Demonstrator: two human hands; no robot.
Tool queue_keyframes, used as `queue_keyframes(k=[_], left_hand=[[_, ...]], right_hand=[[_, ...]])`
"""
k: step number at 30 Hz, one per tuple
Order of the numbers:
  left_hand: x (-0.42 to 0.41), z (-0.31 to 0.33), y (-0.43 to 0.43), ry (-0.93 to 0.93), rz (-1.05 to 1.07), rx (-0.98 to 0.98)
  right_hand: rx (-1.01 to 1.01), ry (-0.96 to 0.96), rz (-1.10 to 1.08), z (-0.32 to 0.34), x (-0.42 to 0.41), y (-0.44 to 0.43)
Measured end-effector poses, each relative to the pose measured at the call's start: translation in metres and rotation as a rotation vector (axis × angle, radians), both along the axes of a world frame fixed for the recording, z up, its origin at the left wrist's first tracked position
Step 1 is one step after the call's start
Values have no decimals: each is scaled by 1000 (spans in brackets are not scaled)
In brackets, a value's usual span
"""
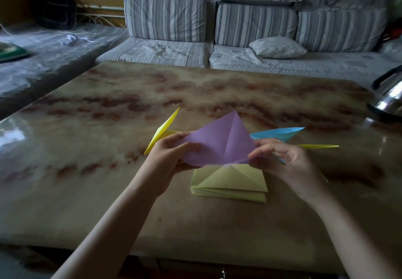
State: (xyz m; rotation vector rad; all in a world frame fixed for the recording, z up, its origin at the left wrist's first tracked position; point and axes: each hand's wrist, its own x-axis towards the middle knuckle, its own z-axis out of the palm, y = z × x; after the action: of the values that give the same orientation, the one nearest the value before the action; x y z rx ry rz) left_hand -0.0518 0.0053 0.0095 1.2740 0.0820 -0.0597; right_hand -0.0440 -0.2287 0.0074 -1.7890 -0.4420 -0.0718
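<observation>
Purple paper (217, 141), creased, peaked, translucent, held aloft

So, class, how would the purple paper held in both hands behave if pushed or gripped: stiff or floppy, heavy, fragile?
Probably floppy: the purple paper is a thin sheet, and the left hand and right hand pinch opposite edges. Likely very light, since fingertip pinches alone hold it above the table. Its creases suggest a hard push would crumple it.
</observation>
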Motion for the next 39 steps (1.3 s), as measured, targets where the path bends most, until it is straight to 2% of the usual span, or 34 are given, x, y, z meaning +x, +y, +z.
queue_keyframes(k=[2,5,14,19,27,30,33,39], left_hand=[[-1,1,-1,23,-9,-37],[-2,3,-4,46,-6,-77],[-2,8,-9,-18,22,-136],[-4,6,-10,-56,-2,-87],[-8,-2,-24,-109,109,-79],[-9,-2,-27,-124,90,-52],[-11,-4,-30,-129,84,-37],[-12,-11,-37,-100,54,-116]], right_hand=[[156,32,-53,-4,3,1],[263,84,-127,-3,2,6],[290,166,-188,-4,-3,15],[291,214,-189,-4,-5,18],[231,306,-94,-5,-10,23],[189,288,-88,-5,-10,25],[252,264,-125,-7,-10,29],[305,244,-176,-8,-11,34]])
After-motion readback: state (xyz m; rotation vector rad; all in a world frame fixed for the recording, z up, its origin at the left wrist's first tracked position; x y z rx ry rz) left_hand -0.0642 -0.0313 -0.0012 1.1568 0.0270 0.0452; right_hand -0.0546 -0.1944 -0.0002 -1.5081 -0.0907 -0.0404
